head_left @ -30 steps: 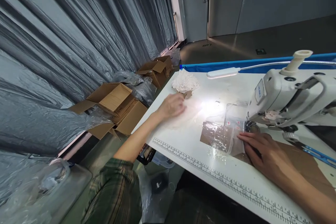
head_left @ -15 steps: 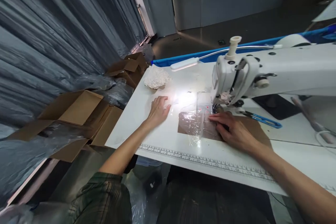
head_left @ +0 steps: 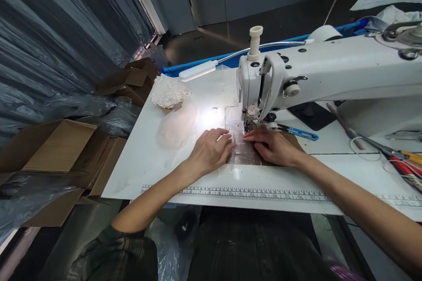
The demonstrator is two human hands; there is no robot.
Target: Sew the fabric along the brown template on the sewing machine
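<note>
Found the tabletop (head_left: 148, 158) bearing the sewing machine (head_left: 329, 66), needle at 12 o'clock of the clear pouch (head_left: 243, 154), long axis 12 to 6. Saw left hand (head_left: 209, 153) at 9 and right hand (head_left: 275, 149) at 3, equally near, fingers (head_left: 226, 138) spread flat, pressing the pouch, gripping nothing.

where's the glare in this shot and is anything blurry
Head view: the lamp burns out a white patch on the table left of the sewing machine; the clear plastic sheet under the left hand and right hand glints; hands and machine look sharp.
</note>
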